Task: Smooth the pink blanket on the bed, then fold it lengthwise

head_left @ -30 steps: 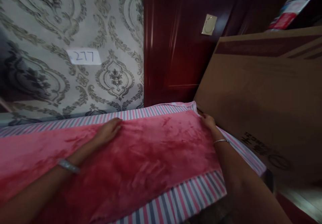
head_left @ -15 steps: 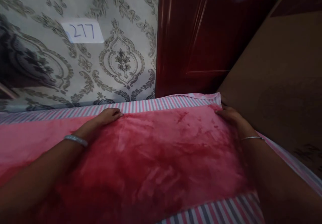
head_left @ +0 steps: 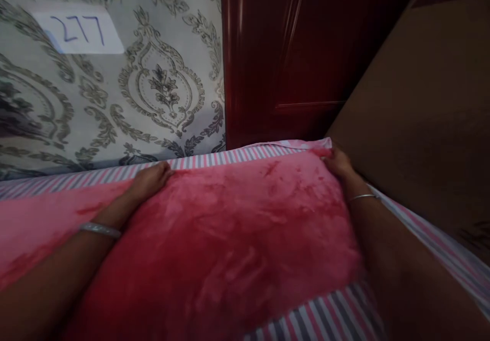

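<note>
A plush pink-and-red blanket (head_left: pixel 245 218) lies over a striped sheet (head_left: pixel 195 161) in pink, grey and white. My left hand (head_left: pixel 153 180) is closed on the blanket's far edge, left of centre. At the far right corner, the fingers of my right hand (head_left: pixel 339 162) pinch the blanket, and a small fold of it bunches up there. Between my hands the far edge runs nearly straight, with a strip of sheet showing beyond it. Both fingertips are partly hidden. A bangle circles each wrist.
Patterned wallpaper (head_left: pixel 164 86) with a white card (head_left: pixel 80 28) marked 277 rises behind the bed at left. A dark red wooden panel (head_left: pixel 264 65) stands beside it. Along the right side is a large brown board-like surface (head_left: pixel 424 86). More striped sheet shows at the near right.
My right hand has moved slightly up and left, and the blanket's corner is bunched more in its fingers. My left hand has shifted left in view. The camera view has turned a little right.
</note>
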Available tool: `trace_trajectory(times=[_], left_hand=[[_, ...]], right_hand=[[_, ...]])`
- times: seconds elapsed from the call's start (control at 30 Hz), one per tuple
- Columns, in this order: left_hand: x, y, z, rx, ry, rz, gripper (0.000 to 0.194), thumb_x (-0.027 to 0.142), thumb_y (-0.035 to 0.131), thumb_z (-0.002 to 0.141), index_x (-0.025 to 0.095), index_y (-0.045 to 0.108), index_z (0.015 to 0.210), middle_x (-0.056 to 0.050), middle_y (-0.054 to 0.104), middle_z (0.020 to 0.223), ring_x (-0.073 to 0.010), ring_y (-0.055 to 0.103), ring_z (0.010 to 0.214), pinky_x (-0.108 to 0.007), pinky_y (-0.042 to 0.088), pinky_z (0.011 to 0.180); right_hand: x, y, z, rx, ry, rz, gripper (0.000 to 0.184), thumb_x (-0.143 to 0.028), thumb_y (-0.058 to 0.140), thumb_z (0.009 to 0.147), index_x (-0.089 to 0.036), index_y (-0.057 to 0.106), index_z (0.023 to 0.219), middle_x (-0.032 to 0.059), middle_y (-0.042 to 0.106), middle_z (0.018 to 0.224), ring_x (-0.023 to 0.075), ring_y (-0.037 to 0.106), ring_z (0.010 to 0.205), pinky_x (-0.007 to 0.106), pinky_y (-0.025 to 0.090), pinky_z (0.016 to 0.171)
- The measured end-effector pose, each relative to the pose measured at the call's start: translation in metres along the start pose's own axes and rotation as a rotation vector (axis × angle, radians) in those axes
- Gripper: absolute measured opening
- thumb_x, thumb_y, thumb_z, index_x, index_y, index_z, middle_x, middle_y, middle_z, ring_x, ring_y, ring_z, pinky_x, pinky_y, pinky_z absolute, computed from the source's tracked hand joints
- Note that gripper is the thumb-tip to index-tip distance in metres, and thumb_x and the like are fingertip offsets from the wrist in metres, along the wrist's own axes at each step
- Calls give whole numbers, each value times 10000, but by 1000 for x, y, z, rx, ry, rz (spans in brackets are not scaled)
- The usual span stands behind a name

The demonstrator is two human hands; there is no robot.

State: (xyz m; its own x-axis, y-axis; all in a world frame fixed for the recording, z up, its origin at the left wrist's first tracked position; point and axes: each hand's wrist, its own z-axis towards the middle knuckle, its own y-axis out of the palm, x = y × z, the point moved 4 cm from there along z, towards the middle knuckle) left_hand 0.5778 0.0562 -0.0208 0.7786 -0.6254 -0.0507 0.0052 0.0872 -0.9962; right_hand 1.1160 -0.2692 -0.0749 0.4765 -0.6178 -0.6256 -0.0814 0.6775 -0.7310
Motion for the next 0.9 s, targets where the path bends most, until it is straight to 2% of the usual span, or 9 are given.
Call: trace_trajectory(times=[0.1, 0.2, 0.27, 0.43, 0.5, 0.63, 0.77, 0.9], left_hand=[[-3, 19, 3, -30, 30, -42, 363, 435, 365, 968, 194, 632, 1011, -115, 744, 950, -278, 706, 950, -328, 479, 781], [-7, 22, 5, -3, 40, -81, 358, 451, 371, 951, 211, 634, 992, -100, 747, 947, -283, 702, 936, -329, 470, 764], [-7, 20, 5, -6, 28, -86, 351, 450, 376, 949, 215, 634, 981, -96, 745, 949, -282, 698, 933, -328, 464, 763], [1, 11, -1, -45, 31, -60, 362, 430, 342, 995, 191, 611, 1038, -85, 749, 1028, -247, 670, 962, -291, 433, 766], [2, 9, -1, -52, 30, -48, 377, 430, 324, 1007, 183, 605, 1057, -86, 749, 1065, -239, 662, 968, -278, 418, 755], [2, 9, 2, -75, 20, -13, 380, 409, 312, 1000, 181, 606, 1077, -102, 750, 1099, -248, 661, 976, -280, 410, 752], [5, 8, 4, -98, 12, -4, 405, 402, 292, 989, 180, 607, 1113, -108, 743, 1141, -251, 656, 997, -286, 412, 759], [6, 7, 6, -114, 7, 34, 454, 409, 251, 976, 174, 607, 1130, -115, 738, 1141, -251, 647, 992, -284, 408, 741]], right_hand=[[6, 18, -9, -20, 52, -70, 415, -305, 744, 812, -140, 713, 1192, 149, 743, 1040, 320, 691, 1000, 396, 546, 900], [7, 19, -11, -55, 61, -45, 497, -338, 749, 853, -133, 671, 1300, 152, 740, 1130, 307, 693, 1032, 388, 542, 918], [3, 14, -11, -98, 71, -48, 487, -335, 751, 871, -117, 674, 1299, 171, 736, 1160, 315, 691, 1057, 394, 539, 934], [-7, -13, -19, -185, 77, -64, 413, -354, 747, 902, -91, 722, 1220, 181, 741, 1146, 305, 694, 1064, 370, 530, 932], [0, -30, -31, -233, 85, -45, 375, -384, 673, 964, -78, 746, 1168, 161, 755, 1090, 274, 706, 1004, 337, 536, 890], [30, -69, -68, -299, 122, -24, 446, -460, 529, 1031, -100, 793, 1036, 121, 774, 959, 262, 719, 880, 314, 556, 769], [54, -94, -101, -270, 139, -105, 320, -423, 638, 947, -147, 788, 881, 90, 773, 882, 257, 707, 840, 294, 541, 719], [63, -96, -123, -176, 129, -183, 265, -423, 716, 881, -163, 764, 888, 110, 759, 858, 258, 689, 838, 284, 501, 713]])
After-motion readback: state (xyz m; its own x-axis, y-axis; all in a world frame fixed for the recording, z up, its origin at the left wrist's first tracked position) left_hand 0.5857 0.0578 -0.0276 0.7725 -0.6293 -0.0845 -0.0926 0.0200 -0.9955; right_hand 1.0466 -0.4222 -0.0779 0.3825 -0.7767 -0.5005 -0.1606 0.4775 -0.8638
